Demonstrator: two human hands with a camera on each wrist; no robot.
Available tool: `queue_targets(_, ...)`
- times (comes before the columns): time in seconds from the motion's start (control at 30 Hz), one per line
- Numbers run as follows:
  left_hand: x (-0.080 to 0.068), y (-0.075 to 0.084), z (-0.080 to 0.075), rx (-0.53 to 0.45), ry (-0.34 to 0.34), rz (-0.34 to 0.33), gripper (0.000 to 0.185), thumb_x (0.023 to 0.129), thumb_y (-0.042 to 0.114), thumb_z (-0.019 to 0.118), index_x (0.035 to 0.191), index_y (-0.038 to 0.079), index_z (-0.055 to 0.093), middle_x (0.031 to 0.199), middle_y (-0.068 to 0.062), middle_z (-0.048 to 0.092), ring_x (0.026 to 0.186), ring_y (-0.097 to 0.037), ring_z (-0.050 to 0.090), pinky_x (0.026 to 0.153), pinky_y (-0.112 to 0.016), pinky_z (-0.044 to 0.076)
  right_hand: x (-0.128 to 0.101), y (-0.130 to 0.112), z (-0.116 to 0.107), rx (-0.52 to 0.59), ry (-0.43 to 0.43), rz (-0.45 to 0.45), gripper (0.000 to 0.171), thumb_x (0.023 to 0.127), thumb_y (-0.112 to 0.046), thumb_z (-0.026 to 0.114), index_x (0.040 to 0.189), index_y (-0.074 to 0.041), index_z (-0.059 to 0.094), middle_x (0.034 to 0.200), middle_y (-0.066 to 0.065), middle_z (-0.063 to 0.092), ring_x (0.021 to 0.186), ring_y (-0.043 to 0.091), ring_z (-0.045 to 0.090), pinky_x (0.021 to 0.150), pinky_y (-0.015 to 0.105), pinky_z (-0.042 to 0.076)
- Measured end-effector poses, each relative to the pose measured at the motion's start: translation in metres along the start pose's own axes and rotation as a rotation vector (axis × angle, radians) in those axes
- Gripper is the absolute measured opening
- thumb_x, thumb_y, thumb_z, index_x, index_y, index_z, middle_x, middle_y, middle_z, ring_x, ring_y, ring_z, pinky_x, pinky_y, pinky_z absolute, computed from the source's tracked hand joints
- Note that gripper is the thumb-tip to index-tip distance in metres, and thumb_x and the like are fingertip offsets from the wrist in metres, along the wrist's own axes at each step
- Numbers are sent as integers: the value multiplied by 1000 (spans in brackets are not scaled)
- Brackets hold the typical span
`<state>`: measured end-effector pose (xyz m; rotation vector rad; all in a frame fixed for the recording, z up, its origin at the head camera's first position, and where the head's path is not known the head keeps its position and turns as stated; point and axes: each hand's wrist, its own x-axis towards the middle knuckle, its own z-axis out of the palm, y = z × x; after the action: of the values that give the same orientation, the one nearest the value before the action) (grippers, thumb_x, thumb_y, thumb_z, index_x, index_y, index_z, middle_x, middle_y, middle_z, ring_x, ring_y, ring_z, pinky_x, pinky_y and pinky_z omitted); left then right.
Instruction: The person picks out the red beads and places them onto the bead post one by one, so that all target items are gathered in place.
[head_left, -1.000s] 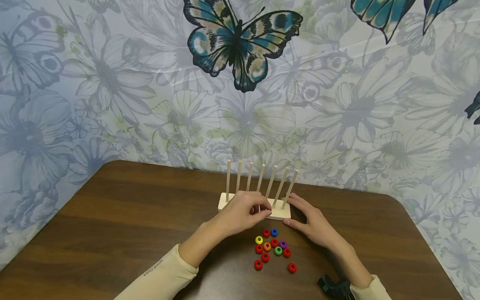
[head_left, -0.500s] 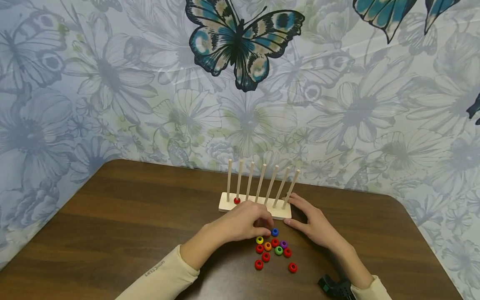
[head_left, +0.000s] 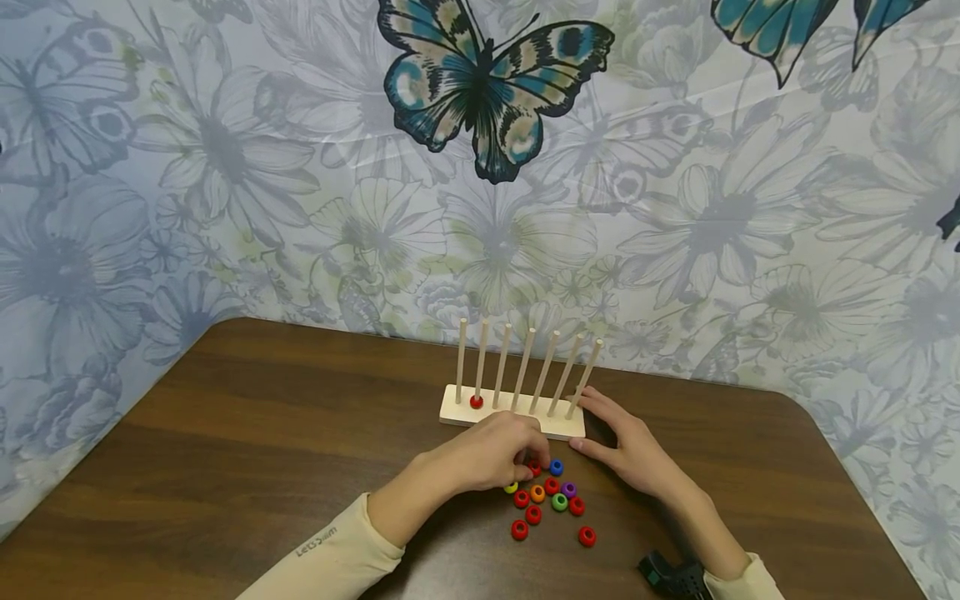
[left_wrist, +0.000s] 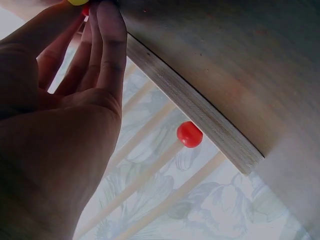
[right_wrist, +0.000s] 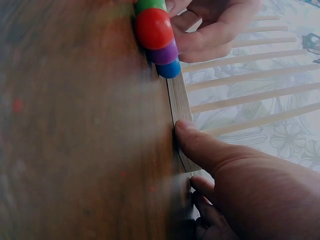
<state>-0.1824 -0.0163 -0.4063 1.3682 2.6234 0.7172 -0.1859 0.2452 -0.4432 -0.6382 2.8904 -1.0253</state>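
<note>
A pale wooden peg stand (head_left: 561, 427) with several upright pegs stands near the back of the table. One red bead (head_left: 476, 402) sits at the foot of its second peg from the left. My left hand (head_left: 491, 450) reaches down in front of the stand, thumb and fingertips pinching another red bead (head_left: 535, 468) at the pile's back edge. Beside these fingertips lie a yellow bead (head_left: 511, 487), partly covered, and a blue bead (head_left: 557, 467). My right hand (head_left: 630, 446) holds the stand's right end, its thumb (right_wrist: 192, 135) against the front edge and its fingers behind.
Loose beads lie nearer me on the brown table (head_left: 300, 450): several red ones, an orange bead (head_left: 537, 493), a green bead (head_left: 559, 502) and a purple bead (head_left: 568, 490). A black device (head_left: 671, 575) is at my right wrist. A butterfly-patterned wall covering (head_left: 337, 208) rises behind the table.
My left hand has drawn back from the stand to the bead pile, uncovering the red bead on the second peg. The yellow bead has shifted slightly left and nearer me. My right hand keeps its place.
</note>
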Motion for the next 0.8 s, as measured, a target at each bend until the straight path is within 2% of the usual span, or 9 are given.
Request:
queue_targets(0.47, 0, 0, -1, 49, 25, 13, 15, 81, 13, 80, 92, 21, 75, 84, 11, 61, 65, 3, 50, 62, -11, 40, -1, -1, 0, 6, 4, -4, 66, 90, -44, 70, 147, -20, 47, 159, 10, 33, 146, 37, 32, 110, 63, 32)
queue_targets(0.8, 1, 1, -8, -62, 85, 10, 13, 86, 15, 77, 98, 17, 74, 94, 7, 63, 68, -2, 55, 62, -12, 43, -1, -1, -1, 1, 8, -29, 64, 91, -41, 69, 147, -18, 47, 159, 12, 33, 145, 39, 33, 109, 64, 32)
